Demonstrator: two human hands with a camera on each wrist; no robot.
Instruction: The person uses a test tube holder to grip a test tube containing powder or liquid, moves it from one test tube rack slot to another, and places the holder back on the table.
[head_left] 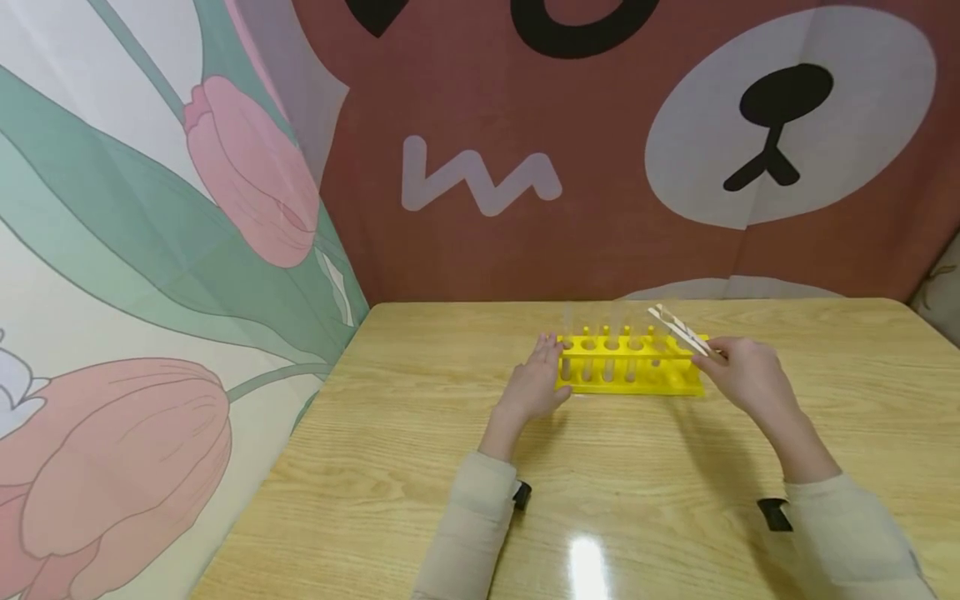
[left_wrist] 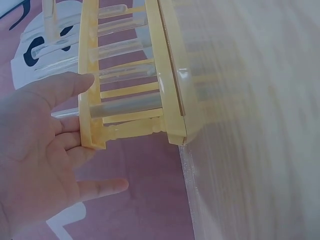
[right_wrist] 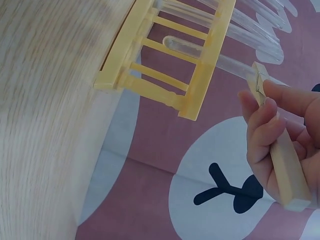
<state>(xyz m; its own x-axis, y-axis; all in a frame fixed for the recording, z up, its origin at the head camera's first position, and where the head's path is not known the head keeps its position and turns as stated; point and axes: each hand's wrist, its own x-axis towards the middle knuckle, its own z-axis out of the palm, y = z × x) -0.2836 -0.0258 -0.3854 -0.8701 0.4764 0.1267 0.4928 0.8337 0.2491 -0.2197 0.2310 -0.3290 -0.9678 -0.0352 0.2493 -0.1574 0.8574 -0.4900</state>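
Note:
A yellow rack (head_left: 630,388) holds several clear test tubes (left_wrist: 125,48). At its left end, my left hand (head_left: 534,387) grips the upper shelf (left_wrist: 86,115), thumb on the near edge and some fingers curled behind; the little finger sticks out. My right hand (head_left: 753,375) holds a wooden test tube clamp (right_wrist: 289,175) near the rack's right end. The clamp's far end meets one test tube (right_wrist: 232,65). That tube passes through the upper shelf, its rounded bottom above the base. Part of the clamp is hidden by my fingers.
The rack stands on a wood-grain table (head_left: 390,467), towards its back edge. Behind the table hangs a printed cloth (head_left: 480,250) with a bear's face. Another cloth with tulips (head_left: 255,175) covers the left side.

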